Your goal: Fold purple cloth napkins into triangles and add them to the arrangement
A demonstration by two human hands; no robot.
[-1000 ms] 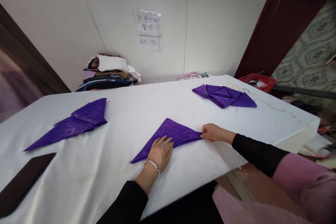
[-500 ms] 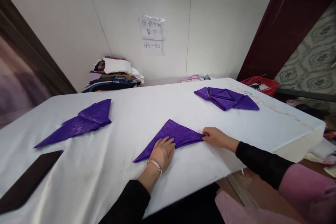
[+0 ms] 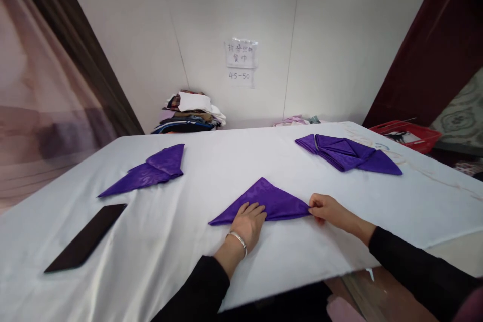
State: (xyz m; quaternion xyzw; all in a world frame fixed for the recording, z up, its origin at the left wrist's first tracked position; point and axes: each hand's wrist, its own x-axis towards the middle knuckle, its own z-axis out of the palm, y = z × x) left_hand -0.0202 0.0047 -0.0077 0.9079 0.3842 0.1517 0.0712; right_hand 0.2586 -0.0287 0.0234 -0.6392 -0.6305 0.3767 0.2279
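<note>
Folded purple napkin (image 3: pixel 277 202) lies on the white-clothed surface (image 3: pixel 234 161) near its front edge, left hand (image 3: pixel 249 222) open and flat across the napkin's near edge, right hand (image 3: pixel 329 210) pinching its right tip; light palm pressure, gentle sideways pull should best avoid creases

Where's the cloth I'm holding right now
In the head view, the cloth lies just right of centre on the table, with your left hand on it and your right hand pinching its right tip.
</note>
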